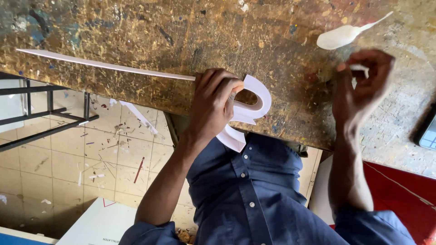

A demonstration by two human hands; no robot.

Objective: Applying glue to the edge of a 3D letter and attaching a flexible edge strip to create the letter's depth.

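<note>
My left hand grips a white curved cut-out at the near edge of a worn wooden table. The cut-out is a flat, looped piece that hangs partly over the edge. A long thin white strip lies on the table and ends at my left hand. Raised over the table farther right, my right hand is blurred, with its fingertips pinched on a small white scrap.
A white spoon-shaped offcut lies on the table at the far right. A dark phone sits at the right edge. A red board lies lower right. Left are a black metal frame, littered floor tiles and a white board.
</note>
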